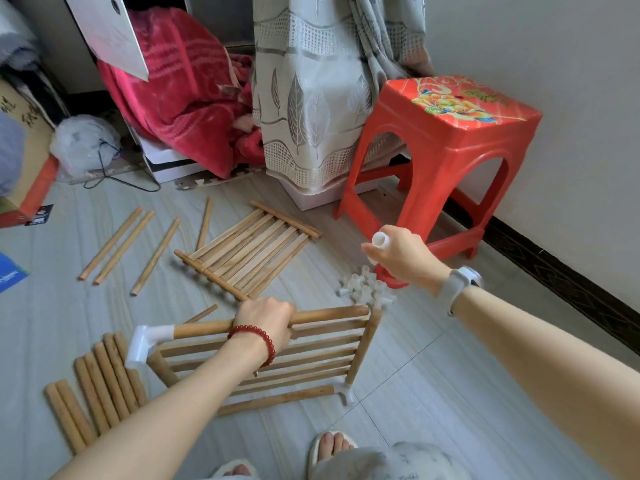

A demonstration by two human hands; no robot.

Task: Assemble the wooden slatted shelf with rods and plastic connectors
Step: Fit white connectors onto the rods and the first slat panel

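A wooden slatted shelf panel (311, 355) stands tilted on the floor in front of me. My left hand (265, 318) grips its top rod (329, 314). White plastic connectors sit on its left corner (147, 342) and its lower right corner (343, 393). My right hand (401, 254) holds one white connector (380, 241) up in the air, above a small heap of loose connectors (363, 289) on the floor. A second slatted panel (249, 251) lies flat further back.
Loose rods lie at the back left (117, 245) and thicker short rods lie in a row at the lower left (100, 379). A red plastic stool (446, 161) stands right of the panels, near the wall. A curtain (311, 98) and a red blanket (180, 98) are behind. My slippered feet (329, 448) are below.
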